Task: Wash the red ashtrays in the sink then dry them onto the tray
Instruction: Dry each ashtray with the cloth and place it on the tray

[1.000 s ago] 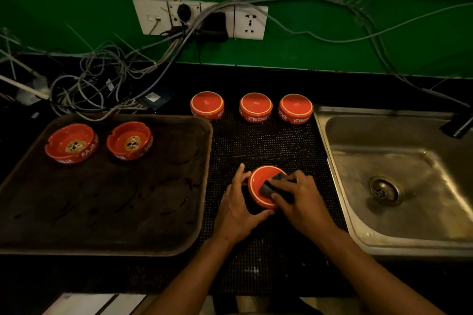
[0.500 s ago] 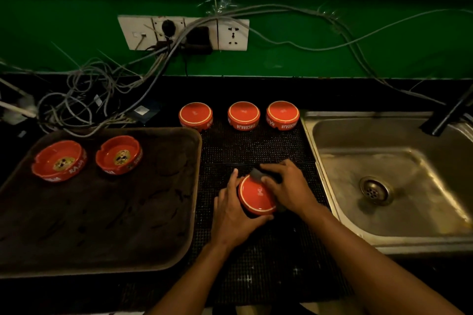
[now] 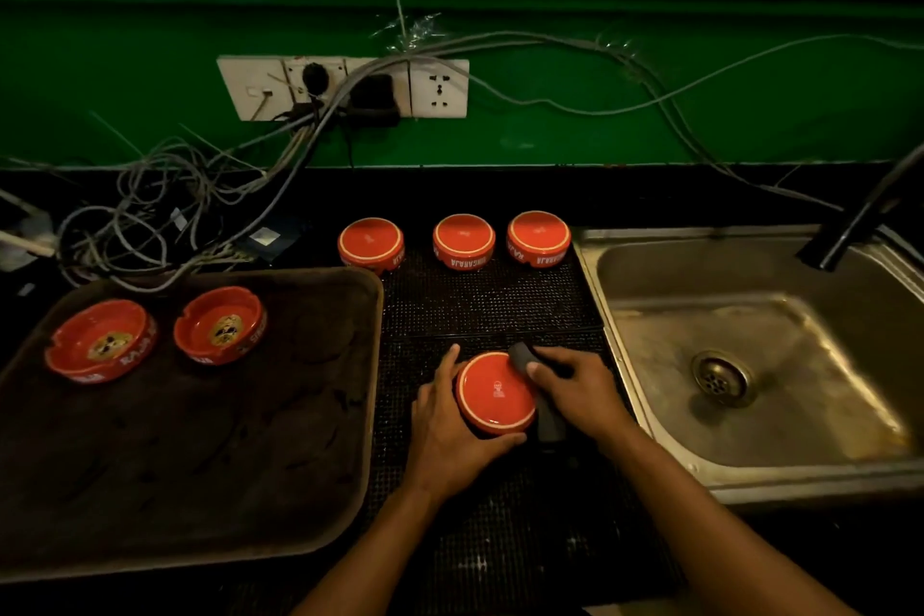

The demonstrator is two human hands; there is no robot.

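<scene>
An upside-down red ashtray (image 3: 492,390) rests on the black mat (image 3: 480,310) between the tray and the sink. My left hand (image 3: 445,425) grips its left and near side. My right hand (image 3: 575,390) presses a dark cloth (image 3: 522,358) against its far right rim. Three more red ashtrays (image 3: 371,243) (image 3: 463,240) (image 3: 538,235) stand upside down in a row at the back of the mat. Two ashtrays (image 3: 102,340) (image 3: 220,323) sit upright on the dark tray (image 3: 200,455) at its far left corner.
The steel sink (image 3: 750,365) with its drain (image 3: 720,378) lies right of the mat, a black tap (image 3: 850,225) over its far corner. A tangle of cables (image 3: 165,210) lies behind the tray, below the wall sockets (image 3: 345,88).
My right hand has slid the dark cloth from over the ashtray's base to its far right rim. My left hand keeps its hold. The camera has tipped up a little.
</scene>
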